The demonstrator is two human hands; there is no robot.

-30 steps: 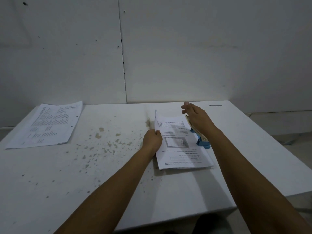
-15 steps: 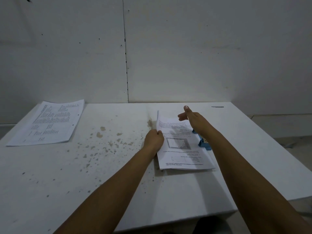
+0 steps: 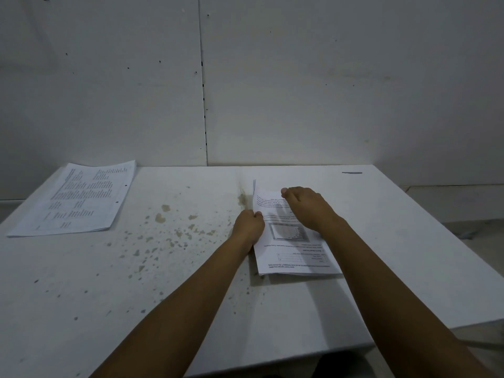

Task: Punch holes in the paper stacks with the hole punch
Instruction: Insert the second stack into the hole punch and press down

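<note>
White stained table (image 3: 169,268) against a pale panelled wall; two paper stacks.

Upper left: printed stack (image 3: 73,199), two punched holes along its right edge. Right of centre: second stack (image 3: 289,252), text upside down, grey figure mid-page. Left hand (image 3: 248,227) pinches its left edge, fingers curled. Right hand (image 3: 309,207) lies over its right side, fingers bent; grip cannot be told. Hole punch hidden.

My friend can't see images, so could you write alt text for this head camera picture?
Two bare hands work a printed paper stack on a stained white table: the left hand grips its left edge and the right hand lies over its far right part. A second printed stack, with punched holes, lies far left.
</note>
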